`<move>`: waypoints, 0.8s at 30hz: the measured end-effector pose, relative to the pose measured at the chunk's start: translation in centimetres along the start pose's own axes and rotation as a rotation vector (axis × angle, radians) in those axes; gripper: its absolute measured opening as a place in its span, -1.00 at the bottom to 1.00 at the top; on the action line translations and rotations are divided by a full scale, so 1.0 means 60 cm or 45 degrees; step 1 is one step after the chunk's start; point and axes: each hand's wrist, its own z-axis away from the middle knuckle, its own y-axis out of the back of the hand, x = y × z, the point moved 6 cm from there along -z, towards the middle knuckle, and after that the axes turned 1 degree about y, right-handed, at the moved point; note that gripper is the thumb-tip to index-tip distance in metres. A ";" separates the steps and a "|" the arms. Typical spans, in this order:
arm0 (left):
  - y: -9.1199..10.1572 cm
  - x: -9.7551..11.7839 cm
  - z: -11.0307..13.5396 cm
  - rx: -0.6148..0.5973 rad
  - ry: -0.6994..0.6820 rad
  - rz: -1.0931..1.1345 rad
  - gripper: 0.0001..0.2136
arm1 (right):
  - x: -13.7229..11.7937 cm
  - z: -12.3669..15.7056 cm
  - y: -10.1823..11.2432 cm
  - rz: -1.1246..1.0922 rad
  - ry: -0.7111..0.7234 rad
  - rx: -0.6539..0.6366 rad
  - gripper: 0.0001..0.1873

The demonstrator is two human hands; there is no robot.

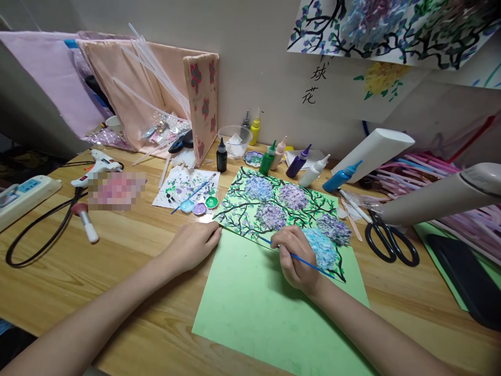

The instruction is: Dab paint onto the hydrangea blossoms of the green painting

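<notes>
My right hand (pixel 295 256) is closed around a thin blue paintbrush (pixel 305 262), its tip touching the lower edge of the painting (pixel 238 211). Purple and blue textured flower heads, black branches and green dabs cover that sheet. At its left corner, my left hand (pixel 199 241) rests on the table, thumb and curled fingers pressing the paper's corner. Beneath the painting lies a larger green sheet (pixel 250 303). Beyond my left hand, a paint-spotted paper (pixel 172 190) carries another brush (pixel 195 193) and small paint dishes (pixel 199 209) in blue, purple and green.
Several paint bottles (pixel 268 156) stand behind the painting. Black-handled scissors (pixel 385 237) and a grey cylindrical arm (pixel 442 194) are on the right. At left lie a glue gun (pixel 97 167), its cable and a power strip (pixel 27 196). A fabric-covered box (pixel 201 104) stands by the wall.
</notes>
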 end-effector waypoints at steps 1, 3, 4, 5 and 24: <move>0.000 0.000 0.000 0.003 -0.005 0.002 -0.68 | 0.000 0.000 0.000 -0.005 0.000 0.006 -0.81; -0.001 0.000 0.000 0.007 -0.017 0.005 -0.68 | 0.002 0.000 -0.001 -0.015 0.002 -0.002 -0.81; -0.001 0.000 0.000 0.007 -0.022 0.003 -0.68 | 0.003 0.001 -0.002 -0.018 -0.001 -0.011 -0.81; -0.002 0.000 0.000 0.009 -0.024 -0.002 -0.68 | 0.004 0.001 -0.003 -0.020 -0.007 -0.014 -0.81; -0.003 0.002 0.011 0.046 -0.041 -0.019 -0.68 | -0.023 -0.142 -0.131 -0.149 -0.207 -0.288 -0.81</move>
